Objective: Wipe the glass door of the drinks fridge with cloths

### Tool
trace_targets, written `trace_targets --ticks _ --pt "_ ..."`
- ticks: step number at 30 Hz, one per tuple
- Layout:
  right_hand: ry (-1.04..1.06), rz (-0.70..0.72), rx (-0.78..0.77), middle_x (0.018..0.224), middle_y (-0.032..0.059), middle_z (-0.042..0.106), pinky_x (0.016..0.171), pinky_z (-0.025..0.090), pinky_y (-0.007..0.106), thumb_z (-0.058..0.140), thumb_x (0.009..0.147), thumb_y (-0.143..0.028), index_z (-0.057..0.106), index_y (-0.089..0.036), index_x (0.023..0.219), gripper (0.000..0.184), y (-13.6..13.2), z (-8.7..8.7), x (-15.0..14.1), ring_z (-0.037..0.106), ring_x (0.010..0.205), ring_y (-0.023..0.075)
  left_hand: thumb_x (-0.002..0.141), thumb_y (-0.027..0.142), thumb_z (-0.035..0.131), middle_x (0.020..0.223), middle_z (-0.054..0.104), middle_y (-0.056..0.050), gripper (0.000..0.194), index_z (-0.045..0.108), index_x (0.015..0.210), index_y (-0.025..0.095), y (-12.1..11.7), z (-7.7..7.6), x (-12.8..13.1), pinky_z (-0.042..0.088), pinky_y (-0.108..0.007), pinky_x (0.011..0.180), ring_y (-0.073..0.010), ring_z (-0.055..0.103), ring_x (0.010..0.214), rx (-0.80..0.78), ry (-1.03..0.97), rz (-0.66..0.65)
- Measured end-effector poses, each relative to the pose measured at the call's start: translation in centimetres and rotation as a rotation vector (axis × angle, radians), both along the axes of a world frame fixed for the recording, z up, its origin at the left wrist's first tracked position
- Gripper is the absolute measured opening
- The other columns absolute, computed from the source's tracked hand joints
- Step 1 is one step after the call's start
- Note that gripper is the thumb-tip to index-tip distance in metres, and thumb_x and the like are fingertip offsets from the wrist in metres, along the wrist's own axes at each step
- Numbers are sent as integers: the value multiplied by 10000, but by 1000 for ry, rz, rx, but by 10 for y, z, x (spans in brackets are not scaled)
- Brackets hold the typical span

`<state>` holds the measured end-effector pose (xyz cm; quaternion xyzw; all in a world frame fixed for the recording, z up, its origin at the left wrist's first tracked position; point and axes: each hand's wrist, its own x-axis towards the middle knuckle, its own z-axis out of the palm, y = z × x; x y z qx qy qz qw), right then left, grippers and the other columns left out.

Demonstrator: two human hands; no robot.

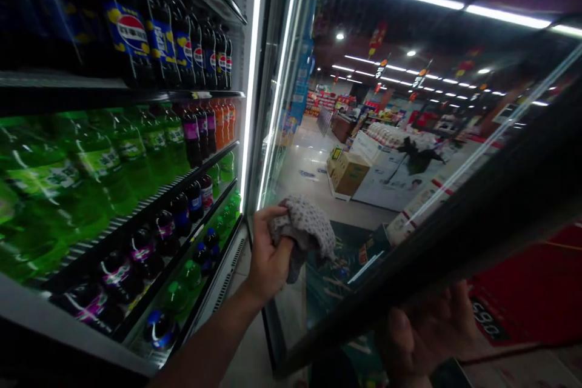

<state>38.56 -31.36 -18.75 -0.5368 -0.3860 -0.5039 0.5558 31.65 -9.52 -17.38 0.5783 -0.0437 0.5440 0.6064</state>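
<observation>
My left hand is closed on a crumpled grey patterned cloth, its folds hanging past the fingers. The cloth is in front of the inner side of an open glass door; whether it touches the pane I cannot tell. At the lower right my right hand holds the door's dark frame near its edge. The thumb shows, while the frame and shadow partly hide the other fingers. Left of the cloth stands the lit drinks cooler, whose shelf bears dark cola bottles above.
Green soda bottles fill the middle shelf, and smaller dark bottles stand lower. A vertical light strip runs along the cooler's edge. Through the glass appear a cardboard box, a white display counter and the shop floor.
</observation>
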Motion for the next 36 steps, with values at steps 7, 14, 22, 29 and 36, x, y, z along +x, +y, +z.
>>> trace_targets --ticks 7,14,22,29,36 --pt "57 155 31 1516 65 603 1156 528 417 729 940 -291 473 -319 1669 773 11 1 -3 629 1326 223 953 10 640 1175 701 21 533 525 1356 340 -46 -13 -11 596 -156 851 -90 756 1025 -40 -219 -86" --pt "153 80 21 1507 157 572 1198 486 541 689 967 -433 362 -234 1697 824 10 -8 4 618 1344 292 906 -41 627 1272 732 -22 440 718 1212 261 -45 63 19 562 -320 1139 -173 709 1252 306 -330 -38" --pt "194 68 66 1487 154 571 1250 445 563 687 988 -427 355 -220 1707 818 10 -8 -2 627 1342 284 987 152 675 1289 588 -81 322 653 1288 266 -81 79 70 588 -430 1078 -230 629 1240 174 -402 156" --pt "182 57 77 1423 103 609 1131 530 430 691 985 -384 382 -253 1706 795 6 -8 1 647 1240 232 960 64 683 1008 692 -27 209 681 988 270 -87 122 88 626 -396 910 -201 687 984 81 -461 200" --pt "119 115 40 1548 96 589 1089 563 355 660 1006 -317 421 -281 1681 717 2 -9 11 650 1334 212 1114 481 453 1579 602 -160 569 519 1617 223 -98 79 52 508 -525 1262 -296 569 1499 503 -387 67"
